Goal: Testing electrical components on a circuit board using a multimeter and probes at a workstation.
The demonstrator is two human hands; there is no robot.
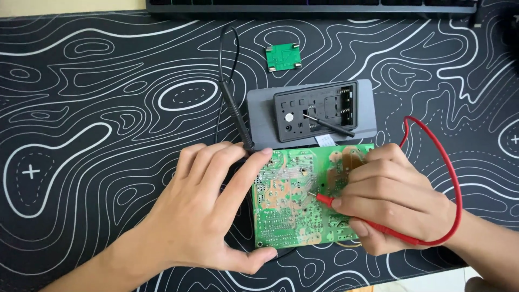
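A green circuit board (286, 200) lies solder side up on the patterned desk mat. My left hand (208, 208) grips its left edge, thumb under the lower corner and fingers over the top corner. My right hand (392, 197) rests on the board's right side and pinches a red test probe (326, 199), whose metal tip touches the board near its middle. The red lead (451, 178) loops around my right wrist. A black test probe (235, 113) lies on the mat just above my left fingers, its tip beside the board's top left corner.
Behind the board stands a grey device housing (367, 108) with an open battery compartment and a thin black tool (332, 125) resting in it. A small green circuit board (283, 57) lies farther back. A dark keyboard (311, 6) runs along the desk's far edge.
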